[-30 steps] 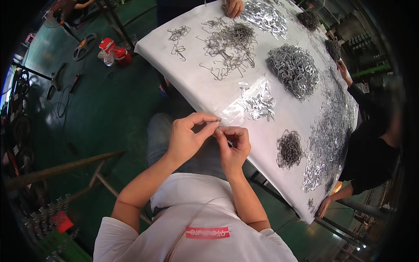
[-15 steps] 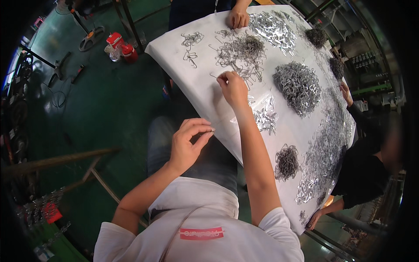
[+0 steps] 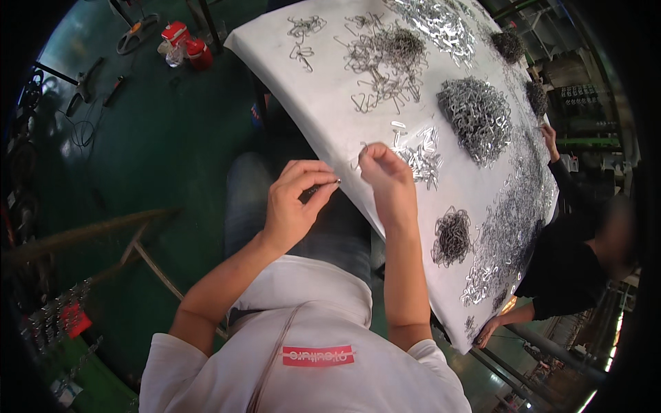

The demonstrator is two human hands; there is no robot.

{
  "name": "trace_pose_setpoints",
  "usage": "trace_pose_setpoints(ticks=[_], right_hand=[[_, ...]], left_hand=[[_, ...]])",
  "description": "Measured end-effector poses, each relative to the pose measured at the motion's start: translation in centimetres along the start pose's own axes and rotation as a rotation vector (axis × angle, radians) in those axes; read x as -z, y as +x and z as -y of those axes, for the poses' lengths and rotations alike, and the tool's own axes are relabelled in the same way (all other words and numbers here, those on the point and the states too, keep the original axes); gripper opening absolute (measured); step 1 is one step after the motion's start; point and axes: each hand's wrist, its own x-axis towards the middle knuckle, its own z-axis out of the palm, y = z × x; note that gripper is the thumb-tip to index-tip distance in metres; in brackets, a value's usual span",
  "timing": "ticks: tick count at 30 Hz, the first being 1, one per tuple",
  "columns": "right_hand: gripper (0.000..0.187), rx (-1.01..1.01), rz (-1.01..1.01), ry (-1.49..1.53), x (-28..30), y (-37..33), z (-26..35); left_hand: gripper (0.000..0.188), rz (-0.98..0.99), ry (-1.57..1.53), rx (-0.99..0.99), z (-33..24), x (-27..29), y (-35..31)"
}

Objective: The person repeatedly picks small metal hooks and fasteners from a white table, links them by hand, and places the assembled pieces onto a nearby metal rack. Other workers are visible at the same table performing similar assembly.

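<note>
Head view: the left hand pinches a small metal piece between thumb and fingertips. Just right of those fingers, the right hand grips a bent wire hook, which juts out left of its closed fingertips. Flat silver strips lie just right of the right fingers on the white table; loose wires lie beyond those fingers.
</note>
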Motion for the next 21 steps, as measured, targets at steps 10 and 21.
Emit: trace_pose_setpoints(ticks=[10, 21], right_hand=[[0.004, 0.004, -0.096, 0.261, -1.8, -3.6, -1.5], [0.008, 0.475, -0.229, -0.012, -1.9, -4.1, -4.0]], left_hand=[[0.016, 0.002, -0.004, -0.013, -0.8, -0.2, -0.1], [0.015, 0.035, 0.096, -0.139, 4.4, -3.6, 5.6]])
